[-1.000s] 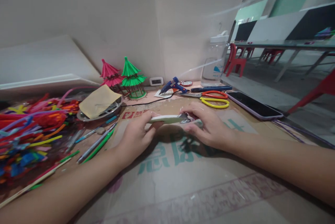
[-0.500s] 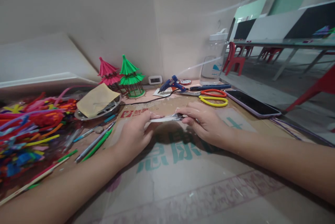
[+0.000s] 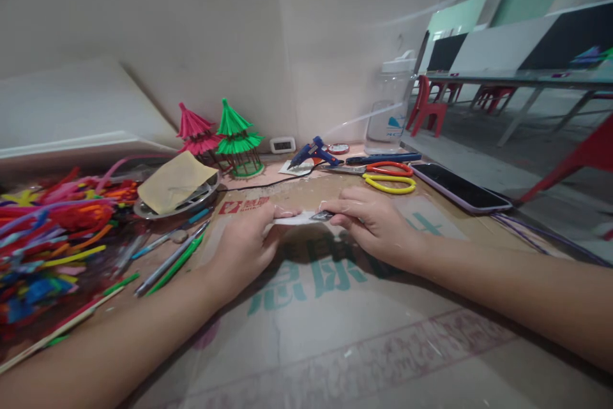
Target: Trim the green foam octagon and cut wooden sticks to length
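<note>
Both hands meet over a sheet of printed cardboard on the desk. My left hand is closed, its thumb and fingers pinching the left end of a small flat white piece. My right hand is closed on the piece's right end, where something small and dark shows at the fingertips; I cannot make out what it is. The piece is held edge-on just above the cardboard.
A heap of coloured pipe cleaners lies at left, with pens beside it. Behind are a metal dish under yellow paper, pink and green pagoda models, a blue glue gun, scissors, a phone and a clear jar.
The hands have closed in slightly on each other. The white piece shows thinner and shorter between the fingers than a second ago.
</note>
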`<act>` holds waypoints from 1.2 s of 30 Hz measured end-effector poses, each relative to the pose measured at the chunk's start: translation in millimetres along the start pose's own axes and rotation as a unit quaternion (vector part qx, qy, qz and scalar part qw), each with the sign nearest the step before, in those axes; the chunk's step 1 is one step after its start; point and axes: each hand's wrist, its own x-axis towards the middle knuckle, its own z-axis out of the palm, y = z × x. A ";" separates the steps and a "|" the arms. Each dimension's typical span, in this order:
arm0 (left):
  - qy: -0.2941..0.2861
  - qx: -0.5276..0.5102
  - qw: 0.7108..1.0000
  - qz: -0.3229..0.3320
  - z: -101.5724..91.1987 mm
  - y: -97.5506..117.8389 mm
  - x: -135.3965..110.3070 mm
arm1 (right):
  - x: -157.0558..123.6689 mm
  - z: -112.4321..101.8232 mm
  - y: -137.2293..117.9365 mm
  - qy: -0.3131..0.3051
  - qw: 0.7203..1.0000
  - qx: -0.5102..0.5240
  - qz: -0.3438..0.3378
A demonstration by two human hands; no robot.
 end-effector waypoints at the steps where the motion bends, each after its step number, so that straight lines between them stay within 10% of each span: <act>1: 0.000 0.000 1.000 -0.002 -0.2 0.9 0.4 | 0.2 0.5 -0.1 0.003 1.000 0.006 0.006; 10: -0.001 -0.028 0.994 -0.102 -6.1 14.3 8.1 | -0.5 5.7 11.4 0.082 0.994 0.032 0.064; 36: 0.006 0.018 0.999 -0.031 -1.3 7.6 0.5 | 1.4 -2.3 5.0 0.041 0.999 -0.030 0.007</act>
